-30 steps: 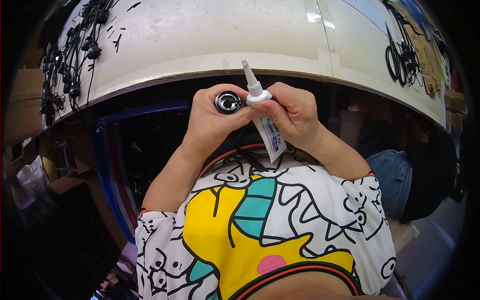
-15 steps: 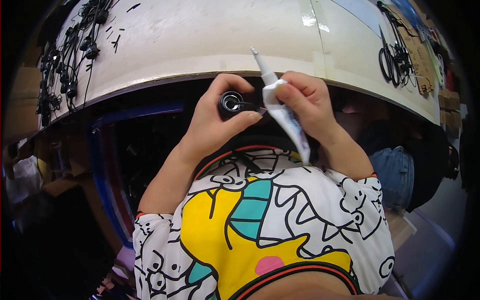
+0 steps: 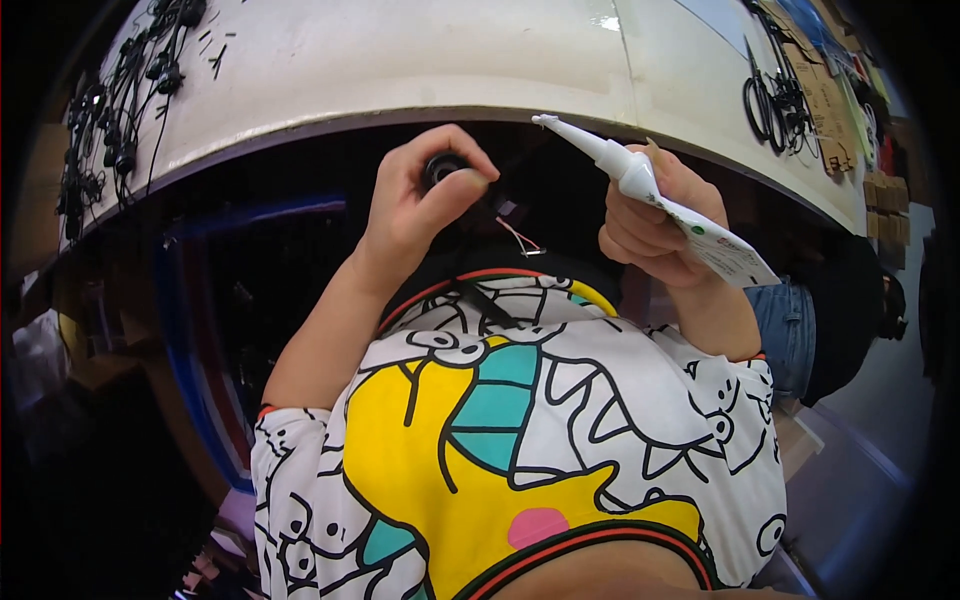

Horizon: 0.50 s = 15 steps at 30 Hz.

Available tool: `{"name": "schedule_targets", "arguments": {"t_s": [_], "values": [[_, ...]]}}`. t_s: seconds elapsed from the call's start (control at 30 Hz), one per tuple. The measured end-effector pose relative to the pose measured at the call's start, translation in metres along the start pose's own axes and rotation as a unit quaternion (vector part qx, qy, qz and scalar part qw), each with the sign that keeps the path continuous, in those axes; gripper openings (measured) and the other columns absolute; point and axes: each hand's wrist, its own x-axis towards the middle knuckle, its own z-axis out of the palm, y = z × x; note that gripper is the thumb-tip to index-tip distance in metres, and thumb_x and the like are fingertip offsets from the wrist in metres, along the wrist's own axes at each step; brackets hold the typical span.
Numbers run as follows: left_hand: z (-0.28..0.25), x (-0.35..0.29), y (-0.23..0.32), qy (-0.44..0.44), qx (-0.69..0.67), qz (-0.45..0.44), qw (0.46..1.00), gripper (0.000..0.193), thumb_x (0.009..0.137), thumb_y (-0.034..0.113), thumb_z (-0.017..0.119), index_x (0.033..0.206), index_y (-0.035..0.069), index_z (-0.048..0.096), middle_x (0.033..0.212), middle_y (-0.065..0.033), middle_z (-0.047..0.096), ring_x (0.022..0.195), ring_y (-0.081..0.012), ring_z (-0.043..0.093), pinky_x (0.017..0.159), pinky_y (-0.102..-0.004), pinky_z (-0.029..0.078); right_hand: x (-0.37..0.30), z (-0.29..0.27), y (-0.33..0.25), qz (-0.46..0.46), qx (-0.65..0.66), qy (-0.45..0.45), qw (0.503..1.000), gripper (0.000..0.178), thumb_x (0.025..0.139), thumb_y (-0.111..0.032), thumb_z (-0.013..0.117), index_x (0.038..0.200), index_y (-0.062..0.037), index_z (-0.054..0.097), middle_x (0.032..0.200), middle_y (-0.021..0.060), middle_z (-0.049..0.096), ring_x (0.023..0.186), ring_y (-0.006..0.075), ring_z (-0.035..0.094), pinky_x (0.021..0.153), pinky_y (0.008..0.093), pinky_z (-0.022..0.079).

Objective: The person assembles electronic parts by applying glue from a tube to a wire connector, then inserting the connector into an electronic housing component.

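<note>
My left hand (image 3: 405, 205) is closed around a small black cylindrical fitting (image 3: 441, 170) with a round opening, thumb and forefinger curled about it. Below that hand, thin red and white wires (image 3: 518, 238) with a small light-coloured end hang in front of the dark background; where they start is hidden. In my right hand (image 3: 668, 225) is a white squeeze tube (image 3: 715, 240), gripped near its shoulder. Its long tapered nozzle (image 3: 580, 138) points up and to the left, apart from the fitting, with a bit of whitish material at the tip.
Both hands are at the near edge of a white table (image 3: 420, 60). Black cords with sockets (image 3: 130, 110) lie in a heap at its left, beside small black scraps (image 3: 218, 60). Black scissors (image 3: 762, 105) lie at the right. Another person in jeans (image 3: 783, 335) is at the right.
The tube has moved right and turned, its nozzle now slanting left and its tail swung out to the right. My left hand has shifted slightly left and up, the fitting tilting. The wires show more.
</note>
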Motion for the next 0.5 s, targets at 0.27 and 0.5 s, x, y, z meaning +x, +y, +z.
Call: {"name": "schedule_targets", "arguments": {"t_s": [0.27, 0.5], "values": [[0.015, 0.0, 0.01, 0.046, 0.127, -0.023, 0.99, 0.01, 0.071, 0.008, 0.065, 0.073, 0.001, 0.059, 0.064, -0.0006, 0.057, 0.059, -0.0037, 0.052, 0.054, -0.015, 0.041, 0.002, 0.007, 0.015, 0.069, -0.013, 0.061, 0.996, 0.021, 0.089, -0.02, 0.043, 0.078, -0.003, 0.043, 0.043, 0.0019, 0.043, 0.03, 0.0061, 0.032, 0.034, 0.0221, 0.024], [0.011, 0.001, 0.005, 0.045, 0.166, -0.015, 0.985, 0.011, 0.069, 0.002, 0.061, 0.08, 0.001, 0.063, 0.066, -0.0021, 0.059, 0.059, -0.0046, 0.053, 0.055, -0.0162, 0.042, 0.013, 0.004, 0.025, 0.115, 0.029, 0.061, 0.991, 0.032, 0.092, -0.03, 0.037, 0.077, -0.0027, 0.043, 0.045, -0.0004, 0.044, 0.032, 0.0035, 0.036, 0.033, 0.0185, 0.03]]}}
